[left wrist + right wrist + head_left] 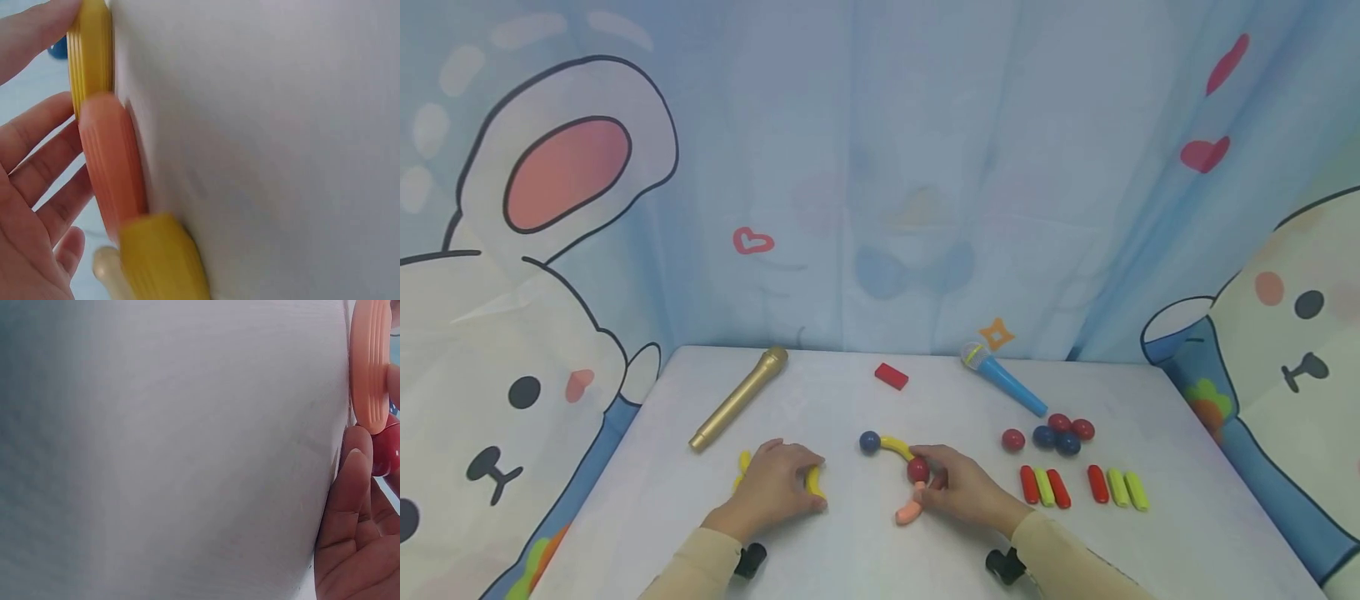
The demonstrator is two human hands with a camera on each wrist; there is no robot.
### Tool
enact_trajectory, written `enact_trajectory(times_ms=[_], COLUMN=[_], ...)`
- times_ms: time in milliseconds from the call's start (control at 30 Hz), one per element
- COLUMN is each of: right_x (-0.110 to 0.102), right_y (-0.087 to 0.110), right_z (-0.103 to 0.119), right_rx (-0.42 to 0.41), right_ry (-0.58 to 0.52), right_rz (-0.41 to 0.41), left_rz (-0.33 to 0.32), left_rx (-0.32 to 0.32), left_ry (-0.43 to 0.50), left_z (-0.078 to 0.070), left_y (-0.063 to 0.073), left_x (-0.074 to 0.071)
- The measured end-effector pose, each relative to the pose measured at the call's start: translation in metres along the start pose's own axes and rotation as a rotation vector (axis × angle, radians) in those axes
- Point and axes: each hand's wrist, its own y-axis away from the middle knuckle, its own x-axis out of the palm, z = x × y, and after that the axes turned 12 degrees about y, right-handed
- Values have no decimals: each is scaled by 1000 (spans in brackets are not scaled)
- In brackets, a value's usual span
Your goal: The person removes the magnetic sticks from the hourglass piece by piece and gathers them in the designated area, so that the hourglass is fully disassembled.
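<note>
My left hand (775,483) pinches a yellow curved stick (814,482) between thumb and fingers. In the left wrist view, an orange curved stick (112,162) and another yellow stick (164,259) lie near that palm; the head view hides the orange one under the hand. My right hand (966,492) has its fingers curled about a red ball (917,469), with the thumb by an orange curved stick (910,512). A yellow curved stick (895,446) runs from this ball to a dark blue ball (869,442). Part of a dark red piece (938,480) shows inside the right hand.
A gold microphone (737,402) lies back left, a blue microphone (1007,382) back right, and a red block (891,376) between them. Right of my right hand are several red and blue balls (1058,423), above red and yellow-green sticks (1045,487). A curtain (910,167) hangs behind the table.
</note>
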Motion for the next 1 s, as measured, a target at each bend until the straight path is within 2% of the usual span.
enact_trajectory(times_ms=[133,300,467,633,733,833,1000], right_x=[1,1,0,0,1,1,0], right_y=[0,1,1,1,1,1,-1], right_z=[-1,-1,-2,-2,-2,-1,1], right_rx=[3,3,-3,-6,-7,-3,-7], right_ry=[-6,-22,-22,-25,-28,-19,-21], right_rz=[-3,-2,1,0,2,4,1], left_rz=[-65,-126,-127,-107,-85,-38,118], left_rx=[12,-10,-51,-60,-64,-83,-97], left_ry=[-2,-2,34,51,55,67,103], left_z=[9,19,26,27,19,1,-30], left_y=[3,6,10,11,6,-6,-35], left_x=[-5,-8,-13,-16,-16,-13,6])
